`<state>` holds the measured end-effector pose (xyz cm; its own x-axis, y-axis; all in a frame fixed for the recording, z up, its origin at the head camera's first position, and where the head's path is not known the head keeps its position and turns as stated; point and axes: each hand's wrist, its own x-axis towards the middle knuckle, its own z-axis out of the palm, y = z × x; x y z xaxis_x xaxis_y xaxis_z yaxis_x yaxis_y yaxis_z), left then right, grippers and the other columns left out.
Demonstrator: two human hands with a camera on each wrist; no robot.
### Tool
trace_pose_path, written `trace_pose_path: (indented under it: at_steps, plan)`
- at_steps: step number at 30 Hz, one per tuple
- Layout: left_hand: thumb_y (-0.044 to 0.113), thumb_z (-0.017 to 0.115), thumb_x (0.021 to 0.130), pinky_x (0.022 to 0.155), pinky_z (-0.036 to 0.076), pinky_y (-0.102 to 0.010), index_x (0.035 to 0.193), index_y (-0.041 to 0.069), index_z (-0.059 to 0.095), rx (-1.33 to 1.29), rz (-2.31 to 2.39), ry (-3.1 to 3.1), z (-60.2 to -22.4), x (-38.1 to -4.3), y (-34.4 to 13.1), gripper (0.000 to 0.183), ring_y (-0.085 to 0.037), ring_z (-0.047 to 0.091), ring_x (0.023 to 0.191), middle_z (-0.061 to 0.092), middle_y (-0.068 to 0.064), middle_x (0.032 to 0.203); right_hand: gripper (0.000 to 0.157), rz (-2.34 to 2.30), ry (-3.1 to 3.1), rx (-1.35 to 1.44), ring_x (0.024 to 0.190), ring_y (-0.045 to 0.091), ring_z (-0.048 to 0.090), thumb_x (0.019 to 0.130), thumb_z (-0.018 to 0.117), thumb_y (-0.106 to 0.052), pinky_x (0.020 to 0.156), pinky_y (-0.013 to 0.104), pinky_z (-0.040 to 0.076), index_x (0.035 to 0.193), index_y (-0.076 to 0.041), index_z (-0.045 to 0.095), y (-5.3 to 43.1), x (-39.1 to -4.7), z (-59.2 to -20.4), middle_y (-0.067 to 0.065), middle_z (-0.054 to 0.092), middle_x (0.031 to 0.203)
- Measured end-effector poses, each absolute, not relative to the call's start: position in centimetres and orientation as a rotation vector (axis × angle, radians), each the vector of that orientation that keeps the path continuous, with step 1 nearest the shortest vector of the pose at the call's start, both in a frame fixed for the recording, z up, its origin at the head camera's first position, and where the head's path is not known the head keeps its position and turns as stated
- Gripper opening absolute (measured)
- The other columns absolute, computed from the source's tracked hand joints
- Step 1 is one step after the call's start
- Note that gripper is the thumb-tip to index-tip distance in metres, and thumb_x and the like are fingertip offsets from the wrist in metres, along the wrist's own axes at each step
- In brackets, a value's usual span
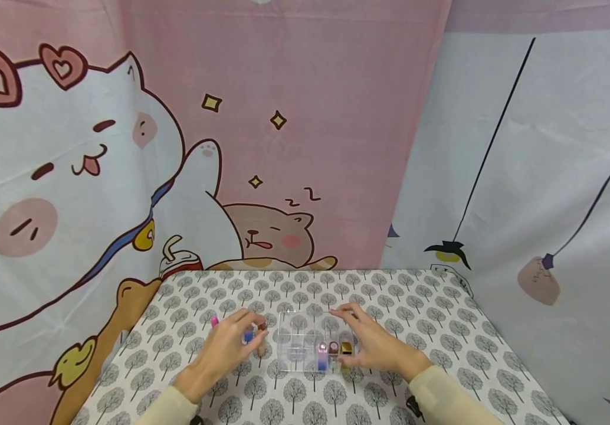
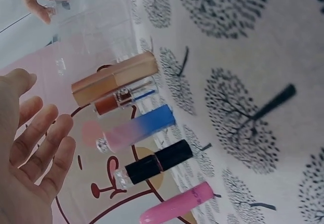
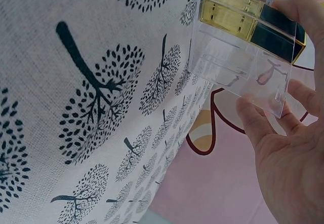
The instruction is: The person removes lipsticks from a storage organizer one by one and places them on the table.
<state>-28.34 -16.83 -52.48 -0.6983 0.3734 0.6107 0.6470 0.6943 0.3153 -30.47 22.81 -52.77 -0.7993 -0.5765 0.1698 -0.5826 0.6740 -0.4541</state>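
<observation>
My left hand (image 1: 229,341) hovers beside a row of lipstick tubes, its fingers loosely bent around nothing. In the left wrist view, that row holds a tan tube (image 2: 115,78), a small red-brown tube (image 2: 107,104), a pink-and-blue tube (image 2: 142,127), a black tube (image 2: 159,162) and a bright pink tube (image 2: 177,203). My right hand (image 1: 381,343) grips the right side of a clear divided organizer (image 1: 290,354), thumb at the near edge and fingers at the far edge. Inside stand a pink-and-blue tube (image 1: 322,357), a dark red tube (image 1: 333,347) and a gold-and-black tube (image 3: 253,24).
A cloth with a tree print (image 1: 294,389) covers the table. Behind it hangs a pink curtain (image 1: 337,147) with cartoon animals, and a pale curtain (image 1: 522,177) hangs on the right. Several compartments at the organizer's left show no tubes.
</observation>
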Motion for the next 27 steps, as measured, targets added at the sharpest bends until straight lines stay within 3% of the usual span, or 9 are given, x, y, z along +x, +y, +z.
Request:
trace_pose_path:
  at_steps: [5, 9, 14, 17, 21, 27]
  plan:
    - [0.021, 0.097, 0.096, 0.065, 0.059, -0.007, 0.124, 0.013, 0.083, -0.812, -0.665, -2.347, -52.2, -28.2, -16.3, 0.032, -0.016, 0.084, 0.086, 0.082, -0.003, 0.114, 0.112, 0.796, -2.864, 0.993, 0.148, 0.038, 0.065, 0.091, 0.101, -0.037, 0.116, 0.057, 0.068, 0.182, -0.028, 0.037, 22.8, -30.5, -52.9, 0.009, 0.042, 0.178]
    - [0.027, 0.1, 0.093, 0.062, 0.054, -0.005, 0.123, 0.016, 0.084, -0.849, -0.604, -2.299, -52.0, -28.2, -15.8, 0.035, -0.009, 0.077, 0.08, 0.079, 0.005, 0.106, 0.112, 0.803, -2.869, 0.986, 0.145, 0.037, 0.065, 0.091, 0.101, -0.036, 0.114, 0.055, 0.069, 0.182, -0.029, 0.036, 22.8, -30.6, -52.9, 0.008, 0.041, 0.179]
    - [0.034, 0.102, 0.09, 0.073, 0.062, -0.014, 0.124, 0.015, 0.084, -0.898, -0.562, -2.27, -51.8, -28.3, -15.4, 0.044, -0.009, 0.072, 0.079, 0.075, 0.009, 0.101, 0.113, 0.803, -2.869, 0.99, 0.143, 0.036, 0.066, 0.091, 0.101, -0.034, 0.111, 0.054, 0.07, 0.182, -0.029, 0.036, 22.8, -30.7, -52.9, 0.009, 0.041, 0.178]
    - [0.039, 0.103, 0.088, 0.087, 0.069, -0.026, 0.127, 0.016, 0.083, -0.917, -0.541, -2.284, -51.7, -28.3, -15.1, 0.05, -0.003, 0.07, 0.08, 0.076, 0.009, 0.107, 0.113, 0.797, -2.868, 0.992, 0.143, 0.036, 0.066, 0.091, 0.101, -0.034, 0.111, 0.054, 0.07, 0.183, -0.029, 0.035, 22.7, -30.7, -52.9, 0.01, 0.04, 0.179]
    - [0.046, 0.103, 0.086, 0.095, 0.071, -0.038, 0.131, 0.017, 0.082, -0.94, -0.512, -2.293, -51.5, -28.2, -14.6, 0.057, 0.0, 0.067, 0.082, 0.078, 0.005, 0.117, 0.114, 0.786, -2.88, 0.982, 0.145, 0.037, 0.066, 0.091, 0.101, -0.036, 0.112, 0.054, 0.07, 0.183, -0.03, 0.035, 22.7, -30.8, -52.7, 0.008, 0.04, 0.179]
    - [0.052, 0.102, 0.085, 0.093, 0.068, -0.037, 0.134, 0.021, 0.082, -0.936, -0.482, -2.3, -51.4, -27.9, -13.5, 0.062, -0.006, 0.068, 0.094, 0.079, 0.005, 0.122, 0.111, 0.778, -2.912, 0.974, 0.146, 0.038, 0.065, 0.092, 0.099, -0.041, 0.113, 0.056, 0.069, 0.183, -0.029, 0.035, 22.7, -30.7, -52.4, 0.012, 0.041, 0.179]
